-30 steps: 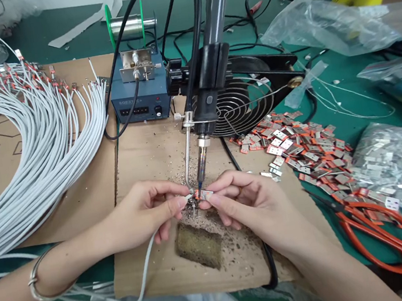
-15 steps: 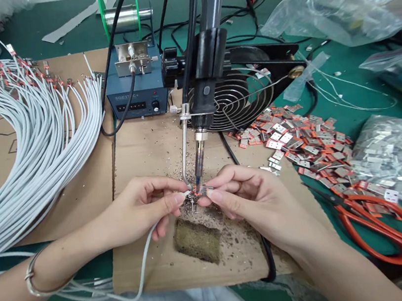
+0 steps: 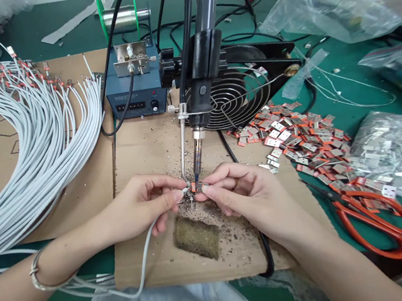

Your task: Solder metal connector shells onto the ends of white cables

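Note:
My left hand (image 3: 148,200) pinches the end of a white cable (image 3: 146,253), whose length hangs down over the front edge of the cardboard. Between thumb and fingers of my right hand (image 3: 234,190) is a small USB connector (image 3: 203,184) with an orange-red end. Cable end and connector meet just under the tip of a soldering iron (image 3: 197,161), which a stand holds upright. A thin metal solder feed tube (image 3: 184,148) runs down beside the iron to the same spot. Whether the tip touches the connector is hard to make out.
Behind stand a blue solder feeder (image 3: 135,97), a solder spool (image 3: 122,18) and a fan (image 3: 234,98). Finished-looking cables (image 3: 59,125) lie left. Loose connectors (image 3: 304,141), red-handled scissors (image 3: 379,225) and a plastic bag of parts (image 3: 400,162) lie right. A brown sponge (image 3: 197,238) sits in front.
The orange-red end of the connector shows a little more clearly beneath the iron tip. Both hands keep their pinch, and the whole view has shifted slightly.

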A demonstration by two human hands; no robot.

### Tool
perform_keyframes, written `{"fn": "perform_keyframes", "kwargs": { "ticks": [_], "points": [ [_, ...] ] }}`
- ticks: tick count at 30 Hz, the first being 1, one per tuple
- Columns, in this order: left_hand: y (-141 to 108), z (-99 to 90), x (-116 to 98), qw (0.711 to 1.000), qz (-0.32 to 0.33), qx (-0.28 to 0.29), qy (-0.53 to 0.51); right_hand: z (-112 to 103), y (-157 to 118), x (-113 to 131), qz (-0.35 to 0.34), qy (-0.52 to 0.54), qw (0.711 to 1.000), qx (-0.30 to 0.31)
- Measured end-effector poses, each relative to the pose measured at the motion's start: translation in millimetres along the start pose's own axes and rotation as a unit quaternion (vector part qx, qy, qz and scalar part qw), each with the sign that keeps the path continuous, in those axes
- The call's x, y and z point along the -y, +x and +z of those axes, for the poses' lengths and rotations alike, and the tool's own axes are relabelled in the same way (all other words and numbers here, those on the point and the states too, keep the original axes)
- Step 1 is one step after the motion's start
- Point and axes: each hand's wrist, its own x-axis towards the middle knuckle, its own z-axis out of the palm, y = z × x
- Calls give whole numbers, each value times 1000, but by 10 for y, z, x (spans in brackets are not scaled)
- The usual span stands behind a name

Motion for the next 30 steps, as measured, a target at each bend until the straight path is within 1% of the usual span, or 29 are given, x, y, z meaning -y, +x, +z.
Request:
{"fn": "perform_keyframes", "kwargs": {
  "ticks": [4,6,15,20,22,27,30],
  "points": [
    [-1,4,21,1000,15,5,1,13,1,5,-4,-2,1000,-7],
    [0,4,23,1000,12,1,8,16,-2,7,-6,-3,1000,-6],
    [11,18,-112,991,20,-24,128,0,-8,22,-7,-22,1000,9],
    [88,19,-140,984,59,-28,163,-10,-12,18,-8,-14,1000,4],
    [105,18,-136,983,65,-27,168,-10,-14,16,-8,-9,1000,5],
    [95,23,-118,986,50,-33,153,6,-21,26,-4,21,1000,10],
    [82,26,-112,987,51,-36,147,15,-26,34,-1,24,1000,11]
  ]
}}
